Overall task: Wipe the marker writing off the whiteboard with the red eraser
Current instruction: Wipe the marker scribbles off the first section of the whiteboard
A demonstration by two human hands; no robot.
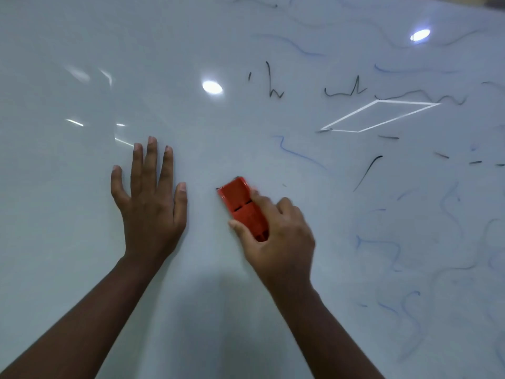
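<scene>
The whiteboard (82, 242) fills the view. My right hand (276, 236) grips the red eraser (240, 203), thumb on its left side and fingers over its right, holding it against the board near the centre. The hand and eraser look motion-blurred. My left hand (150, 203) rests flat on the board, fingers spread, to the left of the eraser. Black marker strokes (273, 83) and a blue stroke (297, 154) lie above and right of the eraser. More faint blue and black squiggles (393, 250) cover the right part. The left part shows no writing.
Ceiling lights reflect as bright spots (211, 87) on the glossy board, and a white parallelogram outline (379, 116) is a reflection too. The board's top right corner edge (492, 6) shows at the upper right.
</scene>
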